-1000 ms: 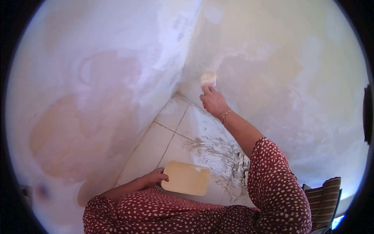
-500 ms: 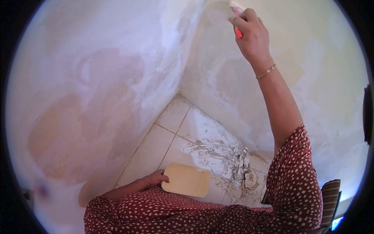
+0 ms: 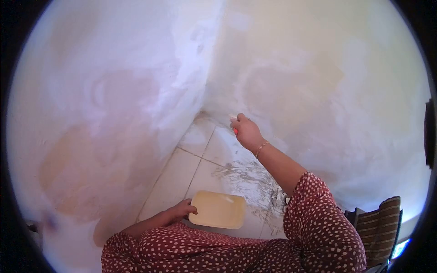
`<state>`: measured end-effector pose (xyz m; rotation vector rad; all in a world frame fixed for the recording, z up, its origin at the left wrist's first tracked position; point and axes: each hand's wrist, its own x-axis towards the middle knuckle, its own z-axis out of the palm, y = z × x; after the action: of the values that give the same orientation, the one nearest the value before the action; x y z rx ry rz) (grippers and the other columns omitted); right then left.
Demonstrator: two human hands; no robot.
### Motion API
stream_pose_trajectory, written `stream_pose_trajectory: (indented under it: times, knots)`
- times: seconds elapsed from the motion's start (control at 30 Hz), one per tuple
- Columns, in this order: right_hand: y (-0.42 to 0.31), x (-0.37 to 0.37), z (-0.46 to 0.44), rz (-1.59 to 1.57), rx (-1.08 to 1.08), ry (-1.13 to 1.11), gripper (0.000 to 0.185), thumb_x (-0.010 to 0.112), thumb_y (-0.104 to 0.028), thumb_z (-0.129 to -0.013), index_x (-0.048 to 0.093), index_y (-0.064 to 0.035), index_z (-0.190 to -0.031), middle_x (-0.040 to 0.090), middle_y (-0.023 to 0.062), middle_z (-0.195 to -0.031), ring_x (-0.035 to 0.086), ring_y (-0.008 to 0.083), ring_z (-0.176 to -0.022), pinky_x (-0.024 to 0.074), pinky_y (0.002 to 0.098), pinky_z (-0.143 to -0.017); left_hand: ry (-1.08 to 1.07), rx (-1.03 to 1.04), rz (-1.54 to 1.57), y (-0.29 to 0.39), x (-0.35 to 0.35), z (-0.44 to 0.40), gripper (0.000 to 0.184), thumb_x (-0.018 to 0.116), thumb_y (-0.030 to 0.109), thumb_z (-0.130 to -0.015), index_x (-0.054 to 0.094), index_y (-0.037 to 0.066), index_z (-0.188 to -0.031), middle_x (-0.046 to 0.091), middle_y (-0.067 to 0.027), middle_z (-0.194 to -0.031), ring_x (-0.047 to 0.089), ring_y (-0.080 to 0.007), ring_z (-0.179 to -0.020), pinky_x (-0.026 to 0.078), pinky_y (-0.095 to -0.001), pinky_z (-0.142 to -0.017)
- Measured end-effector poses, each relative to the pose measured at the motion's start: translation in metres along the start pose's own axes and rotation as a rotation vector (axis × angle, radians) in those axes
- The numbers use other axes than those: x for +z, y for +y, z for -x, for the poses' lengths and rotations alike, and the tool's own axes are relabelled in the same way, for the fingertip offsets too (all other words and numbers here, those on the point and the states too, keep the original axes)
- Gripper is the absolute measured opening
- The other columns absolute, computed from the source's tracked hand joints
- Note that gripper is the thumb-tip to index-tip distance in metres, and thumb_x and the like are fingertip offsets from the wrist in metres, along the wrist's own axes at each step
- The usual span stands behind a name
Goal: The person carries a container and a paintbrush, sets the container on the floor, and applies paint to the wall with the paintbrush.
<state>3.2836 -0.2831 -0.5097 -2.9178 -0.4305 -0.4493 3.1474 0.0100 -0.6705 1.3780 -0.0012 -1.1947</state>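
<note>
Tray, pale yellow, shallow, rounded-rectangular, seemingly foam (image 3: 217, 210), before burgundy dotted garment (image 3: 200, 248): likely light, crushable; best held by rim. Left hand (image 3: 185, 209) pinches left edge. Tool, red-handled (image 3: 236, 131), mostly hidden: likely stiff; right hand (image 3: 248, 135) wraps handle.

Bright overall, hazy. Left wall (image 3: 136, 54): bluish-white glare. Right wall (image 3: 291, 50): yellower, softer. Edges: black, rounded, bowed. Right hand (image 3: 248, 134): soft outline, possibly motion blur. Bright patch (image 3: 400, 249): lower right.
</note>
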Motion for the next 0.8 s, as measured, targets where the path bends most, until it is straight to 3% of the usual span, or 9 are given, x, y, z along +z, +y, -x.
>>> stream_pose_trajectory:
  times: [0.2, 0.27, 0.37, 0.47, 0.57, 0.6, 0.8]
  knots:
    - [-0.013, -0.082, 0.075, -0.750, 0.312, 0.288, 0.012, 0.065, -0.007, -0.078, 0.066, -0.0025, -0.089, 0.061, 0.0123, -0.084, 0.060, 0.0211, -0.078, 0.0488, 0.0325, -0.069, -0.049, 0.060, 0.028, -0.005, 0.008, -0.007, 0.050, 0.058, 0.013, -0.069, 0.047, -0.001, -0.115, 0.056, -0.0102, -0.098, 0.058, -0.0203, -0.084, 0.051, -0.0348, -0.069]
    - [-0.038, -0.135, 0.101, -0.975, 0.499, 0.255, 0.011, 0.068, -0.005, -0.076, 0.065, 0.0019, -0.084, 0.063, 0.0104, -0.081, 0.059, 0.0147, -0.071, 0.0478, 0.0274, -0.065, -0.086, 0.088, 0.037, -0.001, 0.012, -0.012, 0.050, 0.057, 0.013, -0.069, 0.047, -0.001, -0.116, 0.056, -0.0100, -0.099, 0.058, -0.0201, -0.085, 0.051, -0.0343, -0.069]
    - [-0.057, -0.166, 0.142, -1.019, 0.331, 0.162, 0.010, 0.068, -0.002, -0.075, 0.065, 0.0041, -0.081, 0.063, 0.0084, -0.079, 0.058, 0.0130, -0.066, 0.0470, 0.0256, -0.061, -0.117, 0.129, 0.014, 0.010, 0.017, -0.013, 0.050, 0.057, 0.013, -0.069, 0.046, 0.000, -0.117, 0.056, -0.0098, -0.100, 0.059, -0.0197, -0.085, 0.052, -0.0337, -0.070]
    - [-0.093, -0.175, 0.160, -0.921, 0.316, -0.021, 0.009, 0.068, -0.003, -0.076, 0.064, 0.0030, -0.082, 0.063, 0.0080, -0.078, 0.059, 0.0139, -0.069, 0.0474, 0.0274, -0.063, -0.155, 0.174, 0.012, 0.019, 0.017, -0.022, 0.051, 0.056, 0.013, -0.069, 0.045, 0.001, -0.118, 0.057, -0.0097, -0.101, 0.059, -0.0194, -0.087, 0.052, -0.0342, -0.069]
    - [-0.109, -0.152, 0.167, -0.603, 0.112, -0.126, 0.009, 0.067, -0.003, -0.077, 0.065, 0.0000, -0.085, 0.063, 0.0087, -0.077, 0.059, 0.0181, -0.068, 0.0472, 0.0298, -0.064, -0.223, 0.237, 0.017, 0.029, 0.021, -0.033, 0.051, 0.056, 0.013, -0.070, 0.045, 0.001, -0.118, 0.057, -0.0096, -0.101, 0.060, -0.0192, -0.088, 0.053, -0.0355, -0.068]
    - [-0.117, -0.144, 0.169, -0.470, 0.105, -0.179, 0.011, 0.068, -0.007, -0.075, 0.065, -0.0030, -0.085, 0.061, 0.0113, -0.077, 0.059, 0.0257, -0.071, 0.0470, 0.0334, -0.066, -0.206, 0.253, 0.038, 0.026, 0.020, -0.042, 0.051, 0.056, 0.012, -0.070, 0.045, 0.001, -0.119, 0.057, -0.0094, -0.101, 0.060, -0.0193, -0.088, 0.053, -0.0359, -0.068]
    - [-0.101, -0.091, 0.164, -0.395, 0.111, -0.263, 0.012, 0.068, -0.012, -0.074, 0.064, -0.0030, -0.081, 0.061, 0.0138, -0.078, 0.058, 0.0318, -0.074, 0.0472, 0.0375, -0.068, -0.236, 0.307, 0.120, 0.053, 0.035, -0.033, 0.052, 0.056, 0.013, -0.070, 0.045, 0.003, -0.121, 0.057, -0.0089, -0.103, 0.060, -0.0201, -0.088, 0.053, -0.0370, -0.069]
